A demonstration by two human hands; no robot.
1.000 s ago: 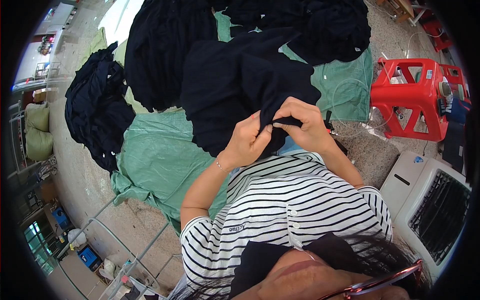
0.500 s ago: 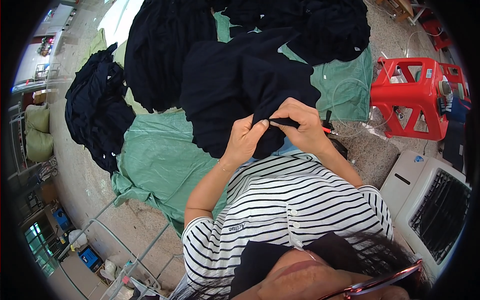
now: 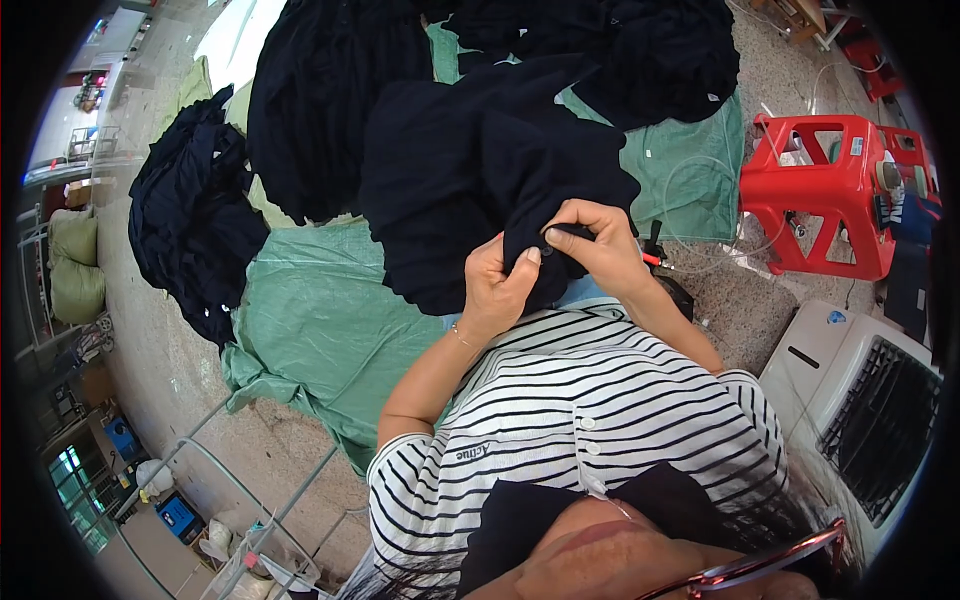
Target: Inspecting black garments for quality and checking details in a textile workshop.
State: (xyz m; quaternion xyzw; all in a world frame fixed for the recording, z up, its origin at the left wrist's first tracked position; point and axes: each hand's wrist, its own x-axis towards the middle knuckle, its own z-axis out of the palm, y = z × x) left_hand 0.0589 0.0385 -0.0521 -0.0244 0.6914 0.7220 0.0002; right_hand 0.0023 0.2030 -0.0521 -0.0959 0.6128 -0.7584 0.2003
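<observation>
A dark navy garment [image 3: 440, 170] is spread over my lap, its ribbed-looking edge hanging toward me. My left hand [image 3: 499, 284] pinches a fold of it between thumb and fingers. Close beside, my right hand [image 3: 606, 246] grips the neighbouring dark edge, thumb pressed against the bent forefinger. A small round dark spot, perhaps a button, shows on the cloth between the two thumbs; it is too small to be sure. Folds hide the fingers under the cloth.
Heaps of dark garments [image 3: 195, 210] lie on green plastic sheeting [image 3: 330, 310] ahead and to the left. At right stand a red plastic stool [image 3: 815, 150] and a whitish air cooler [image 3: 815, 370]. Metal rails [image 3: 235, 465] run at lower left. A red-tipped tool [image 3: 652, 259] pokes out beyond my right wrist.
My hands have drawn slightly apart along the cloth. The left has slid down and right, its thumb now more upright, and a small round dark spot has come into sight between them.
</observation>
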